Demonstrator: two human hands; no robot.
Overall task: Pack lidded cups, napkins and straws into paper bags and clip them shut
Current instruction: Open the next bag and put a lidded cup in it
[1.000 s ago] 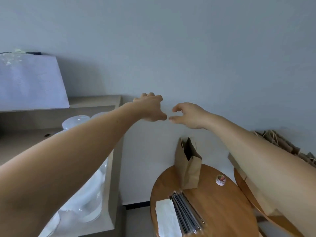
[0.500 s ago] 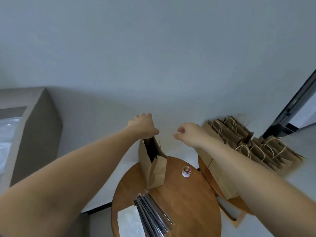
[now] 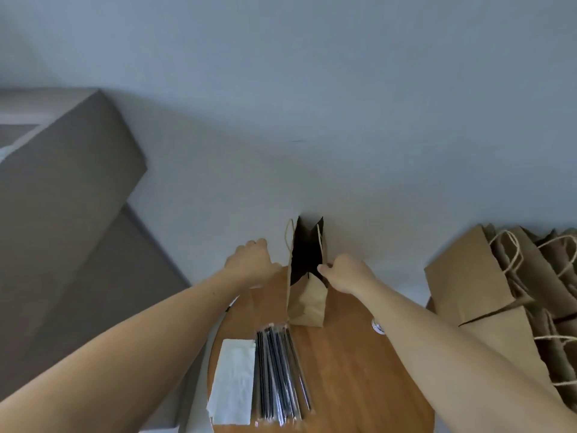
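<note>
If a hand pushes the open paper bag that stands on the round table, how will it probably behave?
The paper bag looks tall on a narrow base, so it would probably tip rather than slide. Its thin creased walls would likely buckle under pressure. Its dark mouth hides any contents; if empty, it is probably very light.

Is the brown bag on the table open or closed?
Open. The paper bag stands upright, its mouth gaping dark between both hands; contents cannot be seen.

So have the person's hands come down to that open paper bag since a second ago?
Yes. Left hand and right hand now flank the paper bag mouth on the round table; earlier they were above it.
</note>
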